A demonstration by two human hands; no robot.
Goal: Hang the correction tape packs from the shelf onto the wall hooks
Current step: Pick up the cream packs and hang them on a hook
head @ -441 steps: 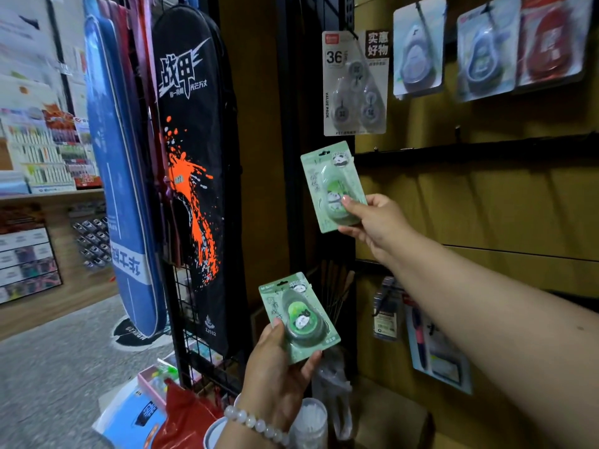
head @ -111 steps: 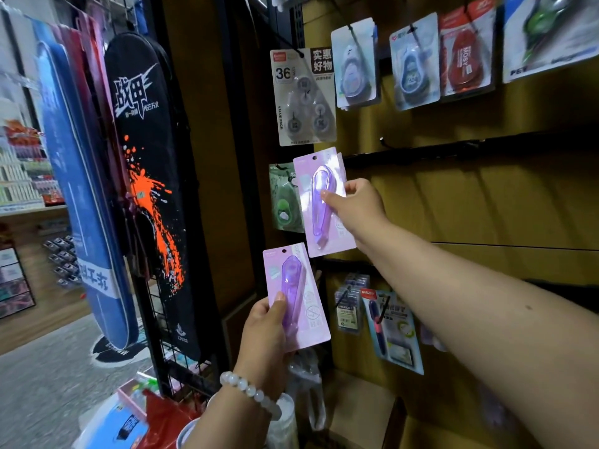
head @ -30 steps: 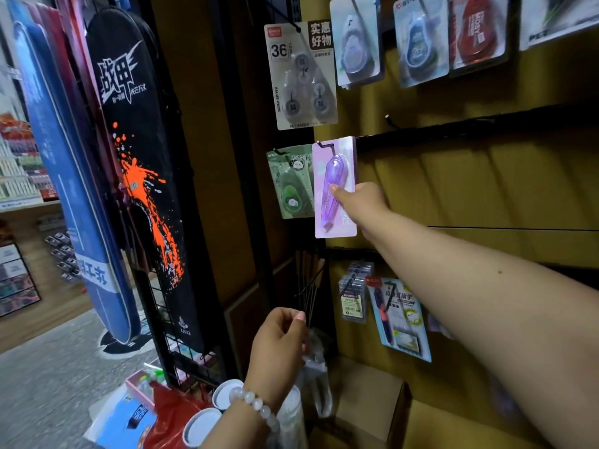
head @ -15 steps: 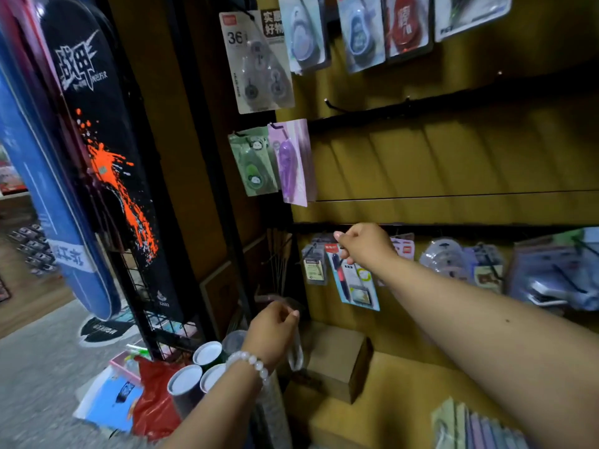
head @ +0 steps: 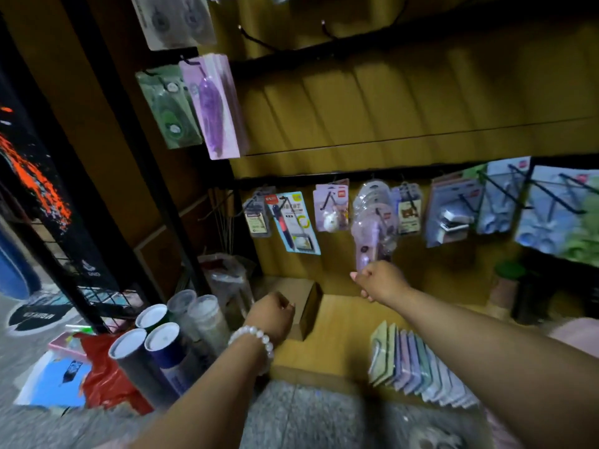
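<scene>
Purple correction tape packs (head: 215, 108) hang on a wall hook, with green packs (head: 168, 108) on the hook to their left. A fanned row of pastel packs (head: 418, 361) lies on the low wooden shelf (head: 337, 322). My right hand (head: 381, 281) hovers above the shelf, up and left of that row, fingers curled with nothing in them. My left hand (head: 272, 314), a bead bracelet on its wrist, hangs lower left in front of a small cardboard box (head: 308, 306), also curled and holding nothing.
Two bare black hooks (head: 249, 37) stick out of the upper rail. A lower rail carries pens, fans and other packs (head: 372, 218). Capped tubes (head: 155, 335) and a red bag (head: 107, 377) stand on the floor at left, beside a black wire rack (head: 81, 254).
The view has tilted down toward the shelf. My right hand has dropped from the lower rail to just above the shelf. My left hand has moved right, toward the cardboard box.
</scene>
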